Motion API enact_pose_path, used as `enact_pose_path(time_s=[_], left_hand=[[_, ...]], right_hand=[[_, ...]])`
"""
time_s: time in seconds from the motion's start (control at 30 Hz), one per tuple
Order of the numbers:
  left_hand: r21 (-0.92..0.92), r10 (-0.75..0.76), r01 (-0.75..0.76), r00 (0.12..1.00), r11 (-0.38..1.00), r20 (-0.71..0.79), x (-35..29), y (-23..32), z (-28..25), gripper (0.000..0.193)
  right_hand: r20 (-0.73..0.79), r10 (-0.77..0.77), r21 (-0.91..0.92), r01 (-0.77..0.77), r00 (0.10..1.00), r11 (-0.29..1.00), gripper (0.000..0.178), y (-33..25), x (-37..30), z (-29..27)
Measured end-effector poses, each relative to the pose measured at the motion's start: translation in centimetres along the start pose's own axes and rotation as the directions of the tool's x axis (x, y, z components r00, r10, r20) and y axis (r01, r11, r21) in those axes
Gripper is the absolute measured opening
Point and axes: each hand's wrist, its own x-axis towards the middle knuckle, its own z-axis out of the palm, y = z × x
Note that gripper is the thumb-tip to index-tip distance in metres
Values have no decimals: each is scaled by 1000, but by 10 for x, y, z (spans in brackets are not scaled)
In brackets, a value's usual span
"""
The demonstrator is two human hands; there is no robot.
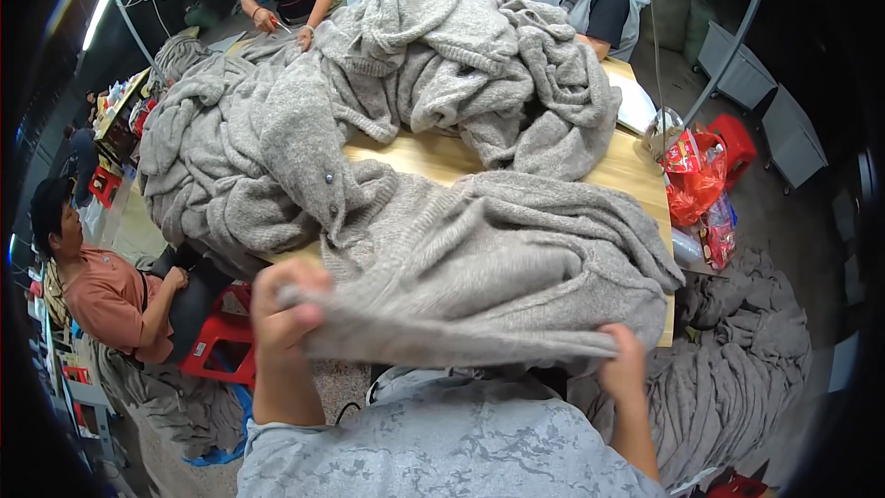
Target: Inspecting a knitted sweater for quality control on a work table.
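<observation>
A grey-beige knitted cardigan (pixel 516 267) lies spread over the near part of the table, its front edge lifted and stretched between my hands. My left hand (pixel 288 304), slightly blurred, is closed around one end of that edge. At the other end, my right hand (pixel 624 361) grips the knit near the table's right corner. Past the cardigan, a big heap of the same grey knitwear (pixel 433 46) covers most of the table. Small dark buttons show on a piece of knitwear (pixel 304 148) at the left of the heap.
The wooden table (pixel 415 155) shows bare in patches. A person sits on a red stool (pixel 221 337) at left; others work at the far side. Red plastic bags (pixel 698 184) hang by the right edge. More grey knitwear (pixel 728 387) is piled low at right. Wheeled bins (pixel 793 134) stand beyond.
</observation>
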Motion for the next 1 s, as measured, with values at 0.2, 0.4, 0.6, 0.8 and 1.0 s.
enact_pose_path(time_s=[0.2,0.4,0.6,0.8,1.0], left_hand=[[-489,245,117,751,865,613,5,48,-12,10],[626,-292,166,951,762,103,10,-67,27,16],[357,-528,494,849,792,-3,-6,-129,17,25],[366,-525,508,849,779,-61,1,-119,12,14],[-47,-691,691,723,721,13,-13,-129,-5,14]], right_hand=[[-141,120,400,-55,983,915,39,47,-5,-141],[-14,145,-31,-146,989,989,37,27,91,-127],[75,-355,193,335,932,922,41,-85,111,8],[506,-265,341,92,821,936,24,-121,109,110],[330,-270,465,93,904,881,23,-103,102,135]])
